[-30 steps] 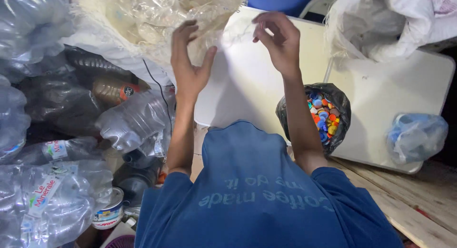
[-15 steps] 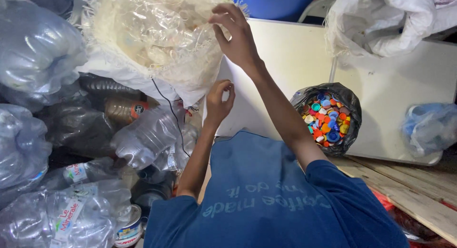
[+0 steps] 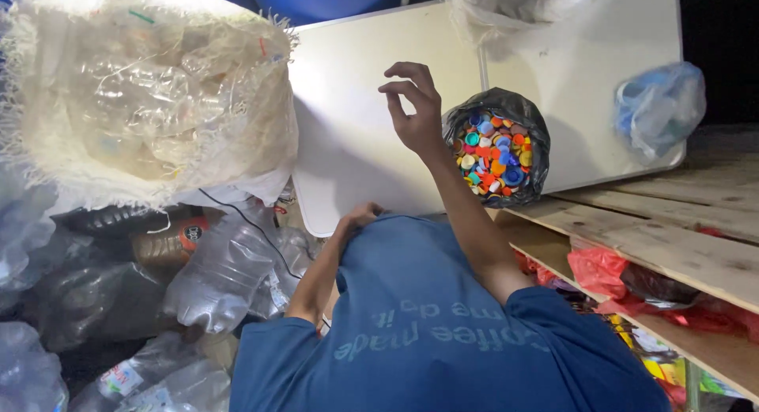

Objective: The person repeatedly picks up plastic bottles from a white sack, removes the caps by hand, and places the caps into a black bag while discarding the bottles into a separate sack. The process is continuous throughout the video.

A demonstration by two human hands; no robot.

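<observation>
My right hand (image 3: 413,105) is raised over the white table (image 3: 356,155), fingers apart and slightly curled, with nothing in it. It hovers just left of a black bag of colourful bottle caps (image 3: 496,149). My left hand (image 3: 360,217) is drawn back low, curled against the edge of my blue shirt (image 3: 443,325) near the table's front edge. Its fingers are mostly hidden. A large woven white sack (image 3: 150,103) stuffed with clear plastic bottles fills the upper left, apart from both hands.
Crushed clear plastic bottles (image 3: 221,277) pile up at the left and lower left. A bluish plastic bag (image 3: 660,103) lies on the table's right end, a white bag (image 3: 514,9) at its back. Wooden planks (image 3: 672,238) run along the right over red bags (image 3: 597,270).
My right hand left the sack's rim and swung right over the table toward the cap bag. My left hand dropped back against my shirt.
</observation>
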